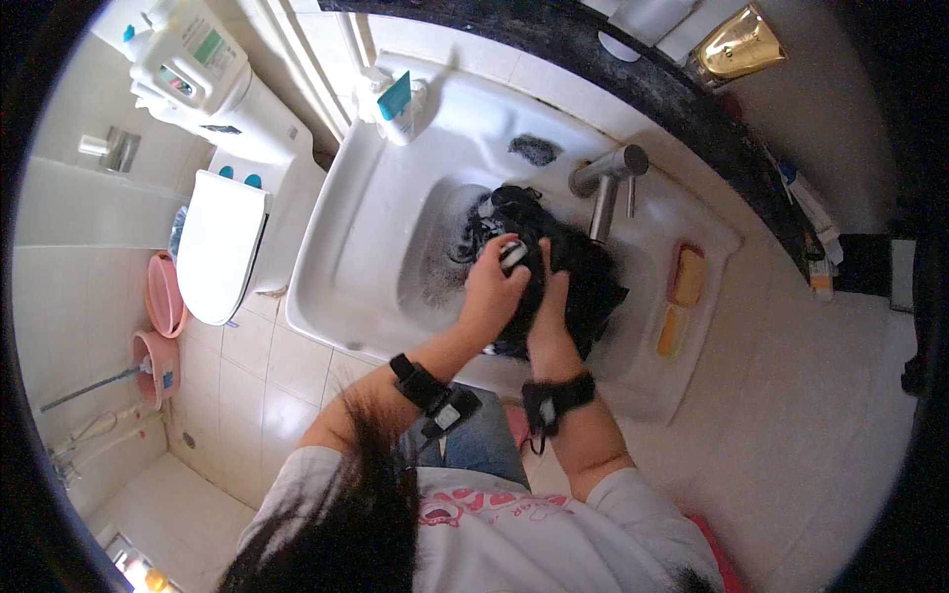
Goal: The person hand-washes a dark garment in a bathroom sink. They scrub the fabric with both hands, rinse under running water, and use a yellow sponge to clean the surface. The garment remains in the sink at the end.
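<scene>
A bunched, wet black garment (583,267) lies in the basin of the white sink (331,287), with soapy water (435,267) around its left side. Over the garment, my left hand (494,287) is closed around a small white object (513,255) whose kind I cannot make out; most of it is hidden by the fingers. My right hand (552,296) is beside it, thumb pointing up, gripping the black cloth; its other fingertips are partly lost in the dark folds. Both wrists wear black straps.
A metal faucet (601,188) rises behind the garment. Soap bars (684,277) sit on the sink's right ledge, and bottles (397,111) stand at its back left corner. A dark mesh piece (535,150) lies near the faucet. Left are a toilet (222,247) and pink basins (164,295).
</scene>
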### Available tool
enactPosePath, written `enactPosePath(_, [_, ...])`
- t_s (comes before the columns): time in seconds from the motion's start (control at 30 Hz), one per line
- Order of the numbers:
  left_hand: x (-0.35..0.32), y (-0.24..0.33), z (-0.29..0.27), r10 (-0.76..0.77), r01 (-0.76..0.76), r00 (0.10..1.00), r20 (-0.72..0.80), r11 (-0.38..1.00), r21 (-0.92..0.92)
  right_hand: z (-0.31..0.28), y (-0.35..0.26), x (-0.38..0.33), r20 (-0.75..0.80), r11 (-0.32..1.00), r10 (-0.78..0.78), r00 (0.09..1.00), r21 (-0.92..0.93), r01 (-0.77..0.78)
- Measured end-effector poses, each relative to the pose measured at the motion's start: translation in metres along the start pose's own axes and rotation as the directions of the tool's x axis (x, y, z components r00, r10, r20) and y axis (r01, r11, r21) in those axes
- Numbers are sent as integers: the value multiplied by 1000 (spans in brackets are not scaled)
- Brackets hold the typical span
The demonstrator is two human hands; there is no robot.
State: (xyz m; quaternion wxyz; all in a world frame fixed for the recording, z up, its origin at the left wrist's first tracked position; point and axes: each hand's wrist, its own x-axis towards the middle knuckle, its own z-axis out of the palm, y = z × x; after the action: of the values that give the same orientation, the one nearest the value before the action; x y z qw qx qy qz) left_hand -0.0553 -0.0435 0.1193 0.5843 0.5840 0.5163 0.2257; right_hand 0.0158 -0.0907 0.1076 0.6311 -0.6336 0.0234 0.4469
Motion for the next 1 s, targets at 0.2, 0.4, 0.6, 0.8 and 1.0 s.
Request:
enactPosePath(0.2, [10,-8,1,-21,21,1000,3,1000,-5,-10,9,13,39,916,-164,986,-366,166])
enactPosePath(0.4, [31,-31,-1,113,-113,994,-1,993,47,-23,21,14,-175,923,-297,939,-303,236])
enactPosePath(0.6, [5,-88,-63,-9,-6,999,-40,938,-348,-71,7,12,-71,988,-149,986,29,151])
enactPosePath(0.8, [-32,-120,-61,-291,452,869,400,139,-881,-104,25,1,25,980,-51,998,-189,55])
enactPosePath(1.0, [-24,-119,-62,-520,371,816,254,132,-919,-128,24,4,82,985,114,990,-142,-101])
